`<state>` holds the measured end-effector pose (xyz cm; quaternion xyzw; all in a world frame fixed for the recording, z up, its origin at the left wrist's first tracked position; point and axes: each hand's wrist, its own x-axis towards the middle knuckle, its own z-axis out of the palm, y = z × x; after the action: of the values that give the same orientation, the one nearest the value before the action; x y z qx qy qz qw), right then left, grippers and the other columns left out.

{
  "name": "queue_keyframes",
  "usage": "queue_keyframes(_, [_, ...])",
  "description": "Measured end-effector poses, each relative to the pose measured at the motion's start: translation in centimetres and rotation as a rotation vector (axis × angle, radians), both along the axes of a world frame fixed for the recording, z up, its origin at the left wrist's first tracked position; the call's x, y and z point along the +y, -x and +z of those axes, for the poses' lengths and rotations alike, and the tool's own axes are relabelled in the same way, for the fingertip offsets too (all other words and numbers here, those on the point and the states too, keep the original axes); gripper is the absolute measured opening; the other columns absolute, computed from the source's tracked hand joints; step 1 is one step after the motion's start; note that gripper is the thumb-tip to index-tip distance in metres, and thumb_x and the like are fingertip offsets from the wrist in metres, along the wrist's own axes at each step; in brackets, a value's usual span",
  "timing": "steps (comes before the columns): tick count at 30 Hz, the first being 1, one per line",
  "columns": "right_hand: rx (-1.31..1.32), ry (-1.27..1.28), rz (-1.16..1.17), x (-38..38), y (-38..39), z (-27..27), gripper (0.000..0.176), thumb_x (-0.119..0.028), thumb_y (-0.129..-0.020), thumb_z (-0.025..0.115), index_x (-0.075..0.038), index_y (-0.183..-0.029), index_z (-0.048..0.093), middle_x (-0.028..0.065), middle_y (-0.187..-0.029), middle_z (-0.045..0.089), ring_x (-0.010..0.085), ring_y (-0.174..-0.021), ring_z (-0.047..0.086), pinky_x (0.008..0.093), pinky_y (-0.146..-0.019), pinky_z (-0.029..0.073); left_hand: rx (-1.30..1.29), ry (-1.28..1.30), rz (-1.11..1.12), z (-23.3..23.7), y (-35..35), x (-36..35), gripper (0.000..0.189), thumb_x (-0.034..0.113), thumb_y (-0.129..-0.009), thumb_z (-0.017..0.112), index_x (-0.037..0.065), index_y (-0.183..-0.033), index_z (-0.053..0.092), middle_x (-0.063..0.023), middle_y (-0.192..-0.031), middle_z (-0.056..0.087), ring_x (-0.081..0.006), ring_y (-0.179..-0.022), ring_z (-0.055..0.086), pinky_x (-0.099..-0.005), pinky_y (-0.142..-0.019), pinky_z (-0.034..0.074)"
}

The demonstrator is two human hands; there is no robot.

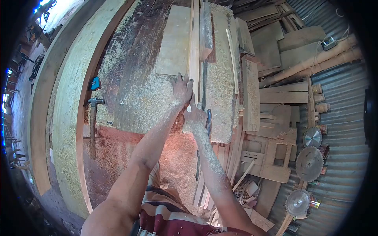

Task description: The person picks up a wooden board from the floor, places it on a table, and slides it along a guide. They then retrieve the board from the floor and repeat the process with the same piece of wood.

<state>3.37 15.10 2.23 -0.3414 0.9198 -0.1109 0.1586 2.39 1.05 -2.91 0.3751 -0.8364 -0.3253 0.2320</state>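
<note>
A long, pale wooden strip point(193, 51) runs away from me along a dusty straight timber fence point(205, 31). Flat on the strip's near part and its left side lies my left hand point(182, 89), fingers spread and pointing forward. Just behind it, my right hand point(195, 115) is closed around the strip's near end, its index finger stretched forward. That end is mostly hidden by the hands. Sawdust coats both forearms. Left of the strip, a thin flat board point(173, 43) rests on the worktop, beyond my left fingertips.
Sawdust covers the worktop point(138, 94). A hammer point(93, 122) and a blue tape measure point(95, 83) lie at left beside a long thick plank point(73, 118). Circular saw blades point(310, 163) hang by the corrugated wall at right, near stacked wood offcuts point(275, 114).
</note>
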Motion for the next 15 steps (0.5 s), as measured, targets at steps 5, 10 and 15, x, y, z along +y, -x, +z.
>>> queue_keyframes(5, [-0.065,-0.018,0.019,-1.2,1.7,-0.9,0.084,-0.039,-0.093,0.065,-0.021,-0.165,0.026,0.0343,-0.121,0.066,0.0459,-0.090,0.074,0.0538,-0.076,0.060,-0.035,0.102,-0.027,-1.5,1.6,-1.9,0.052,0.037,-0.106,0.047,0.003,-0.145,0.053,-0.0409,-0.149,0.044,-0.0575,-0.136,0.047,-0.0676,-0.118,0.026])
queue_keyframes(10, [0.072,0.036,0.017,-2.4,2.3,-0.4,0.080,-0.036,-0.091,0.064,-0.018,-0.163,0.033,0.0311,-0.119,0.066,0.0454,-0.091,0.073,0.0545,-0.077,0.060,-0.092,-0.081,0.015,0.9,2.3,-2.8,0.051,0.038,-0.106,0.047,0.004,-0.144,0.054,-0.0410,-0.149,0.043,-0.0555,-0.138,0.047,-0.0706,-0.118,0.025])
queue_keyframes(15, [0.074,0.043,0.054,-3.3,3.8,-1.1,0.076,-0.037,-0.090,0.065,-0.015,-0.158,0.040,0.0297,-0.121,0.065,0.0447,-0.091,0.073,0.0557,-0.080,0.059,-0.015,0.003,-0.026,-1.2,3.7,-4.6,0.052,0.040,-0.106,0.046,0.004,-0.143,0.055,-0.0419,-0.149,0.043,-0.0539,-0.141,0.044,-0.0715,-0.119,0.024])
